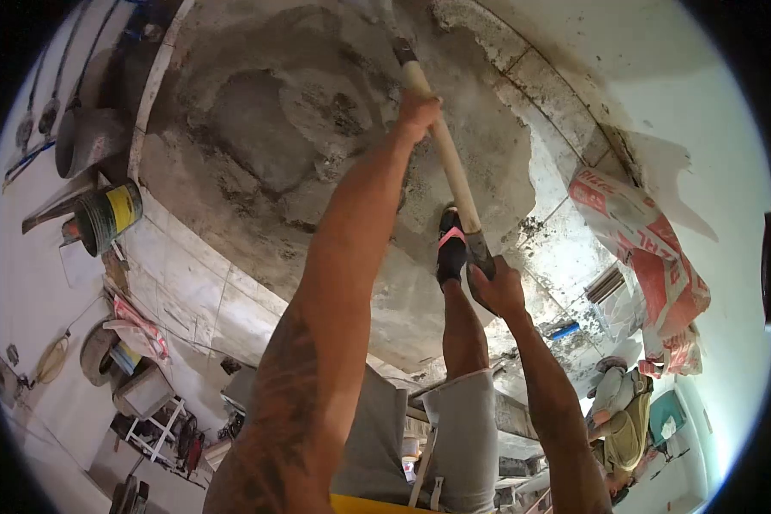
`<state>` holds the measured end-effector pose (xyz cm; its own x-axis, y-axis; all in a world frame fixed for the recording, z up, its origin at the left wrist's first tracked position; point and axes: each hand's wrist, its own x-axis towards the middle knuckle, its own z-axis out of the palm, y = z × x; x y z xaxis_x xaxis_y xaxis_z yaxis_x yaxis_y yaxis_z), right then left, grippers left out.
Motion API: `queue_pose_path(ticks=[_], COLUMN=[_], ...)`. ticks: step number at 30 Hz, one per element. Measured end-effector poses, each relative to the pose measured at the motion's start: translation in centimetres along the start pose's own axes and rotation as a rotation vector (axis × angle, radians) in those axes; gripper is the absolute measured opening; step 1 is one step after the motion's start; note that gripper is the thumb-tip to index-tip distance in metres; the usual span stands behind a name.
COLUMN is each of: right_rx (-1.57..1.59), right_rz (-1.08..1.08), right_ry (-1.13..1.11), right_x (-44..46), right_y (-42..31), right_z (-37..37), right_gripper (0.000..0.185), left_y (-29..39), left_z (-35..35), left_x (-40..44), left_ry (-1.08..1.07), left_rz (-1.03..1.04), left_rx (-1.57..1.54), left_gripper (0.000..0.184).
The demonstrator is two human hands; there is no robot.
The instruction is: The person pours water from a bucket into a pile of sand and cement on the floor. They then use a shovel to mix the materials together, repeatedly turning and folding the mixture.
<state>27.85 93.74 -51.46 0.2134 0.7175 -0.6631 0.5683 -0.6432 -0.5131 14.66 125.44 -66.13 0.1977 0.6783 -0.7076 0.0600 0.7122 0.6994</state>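
Note:
My left hand point(418, 116) is wrapped round the upper part of a pale wooden shovel handle point(456, 176). Lower down, my right hand point(497, 287) grips the dark end of the same handle. The tool's far end reaches the top edge of the view, where its head is blurred and partly cut off. Wet grey mortar point(257, 128) lies in a wide, uneven spread over the floor beneath the handle. My foot in a dark shoe with a pink strap point(451, 244) stands at the mortar, just left of the handle's lower end.
At the left are a black bucket with a yellow label point(111, 216) and a dark tub point(94, 141). Red and white sacks point(647, 248) lean by the right wall. A blue object point(564, 331) lies on the tiles. Another person point(627, 428) is at the lower right.

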Motion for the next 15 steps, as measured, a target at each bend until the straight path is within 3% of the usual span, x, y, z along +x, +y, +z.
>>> queue_pose_path(ticks=[4,7,10,15], right_rx=[-0.107,-0.198,-0.19,-0.335], right_rz=[-0.014,-0.038,-0.074,-0.041], right_ry=[-0.159,-0.266,-0.225,-0.274], right_x=[3.6,5.5,6.0,4.4], right_y=[0.6,0.9,-0.5,-2.8], right_z=[-0.4,-3.0,-6.3,-11.8], right_gripper=[0.046,0.045,0.044,0.041], left_y=[-1.7,1.1,1.6,3.6], left_z=[-1.9,-1.8,-3.3,-1.9], left_x=[0.9,-1.5,-1.3,-4.6], left_ry=[0.086,0.369,0.191,0.146], left_rz=[0.008,-0.152,-0.17,-0.034], left_rx=[0.065,0.021,-0.149,-0.219], left_gripper=[0.032,0.031,0.044,0.024])
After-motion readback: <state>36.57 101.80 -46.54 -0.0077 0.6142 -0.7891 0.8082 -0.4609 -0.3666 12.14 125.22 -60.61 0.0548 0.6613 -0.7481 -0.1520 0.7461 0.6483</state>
